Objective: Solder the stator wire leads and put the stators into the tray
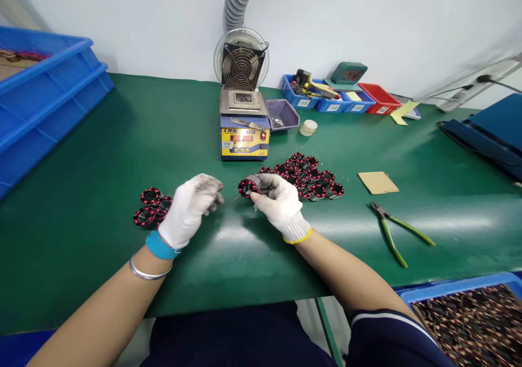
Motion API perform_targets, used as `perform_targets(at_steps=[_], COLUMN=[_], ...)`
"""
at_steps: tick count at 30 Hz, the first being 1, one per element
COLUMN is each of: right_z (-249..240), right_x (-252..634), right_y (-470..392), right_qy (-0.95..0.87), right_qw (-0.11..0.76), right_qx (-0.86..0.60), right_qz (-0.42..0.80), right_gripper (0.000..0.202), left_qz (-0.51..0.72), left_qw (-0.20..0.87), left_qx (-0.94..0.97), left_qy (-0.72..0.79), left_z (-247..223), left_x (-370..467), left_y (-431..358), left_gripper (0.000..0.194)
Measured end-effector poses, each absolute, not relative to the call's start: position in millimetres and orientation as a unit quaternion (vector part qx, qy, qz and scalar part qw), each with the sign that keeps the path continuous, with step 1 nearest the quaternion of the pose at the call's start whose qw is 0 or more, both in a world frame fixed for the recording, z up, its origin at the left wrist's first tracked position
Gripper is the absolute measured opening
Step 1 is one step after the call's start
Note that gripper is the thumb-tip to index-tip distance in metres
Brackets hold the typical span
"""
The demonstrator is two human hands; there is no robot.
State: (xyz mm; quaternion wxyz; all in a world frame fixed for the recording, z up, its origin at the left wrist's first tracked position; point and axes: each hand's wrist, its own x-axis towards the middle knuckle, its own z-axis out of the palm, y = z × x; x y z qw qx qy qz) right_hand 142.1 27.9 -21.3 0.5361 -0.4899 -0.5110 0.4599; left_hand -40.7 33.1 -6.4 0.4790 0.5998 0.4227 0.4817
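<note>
Right hand (281, 201), knit glove, grips ring-shaped copper-wound core (249, 186). Left hand (203, 196), smudged glove, fingers curled, above smooth green worktop (122, 269).

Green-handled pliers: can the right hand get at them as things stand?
Probably yes. The pliers lie uncovered on the mat, to the right of the right hand, with nothing between. That hand holds a wound core, though, so it likely needs freeing first.
</note>
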Motion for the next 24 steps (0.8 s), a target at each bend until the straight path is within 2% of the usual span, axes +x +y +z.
perform_targets(at_steps=[5,7,9,12,15,17,19,24], right_z=[-20,-21,-24,-26,-24,-22,-22,-30], right_x=[136,136,138,139,137,134,133,136], right_y=[23,27,31,35,32,28,28,35], right_qy=[-0.506,-0.489,-0.468,-0.451,-0.456,-0.458,-0.453,-0.398], right_qw=[0.527,0.531,0.542,0.548,0.537,0.529,0.523,0.53], right_qx=[-0.463,-0.469,-0.481,-0.487,-0.476,-0.465,-0.464,-0.454], right_qz=[0.503,0.509,0.506,0.508,0.527,0.542,0.553,0.595], right_gripper=[0.037,0.037,0.038,0.039,0.038,0.038,0.039,0.043], left_qz=[0.437,0.494,0.604,0.67,0.562,0.501,0.496,0.622], left_qw=[0.414,0.406,0.389,0.397,0.448,0.441,0.423,0.431], left_qx=[0.657,0.622,0.54,0.464,0.553,0.603,0.6,0.468], left_qy=[0.455,0.452,0.438,0.423,0.42,0.437,0.464,0.456], left_z=[-16,-13,-9,-8,-15,-19,-19,-13], left_x=[-23,-24,-29,-35,-32,-28,-24,-25], left_y=[23,21,22,27,26,23,18,19], left_gripper=[0.018,0.015,0.012,0.026,0.042,0.035,0.025,0.016])
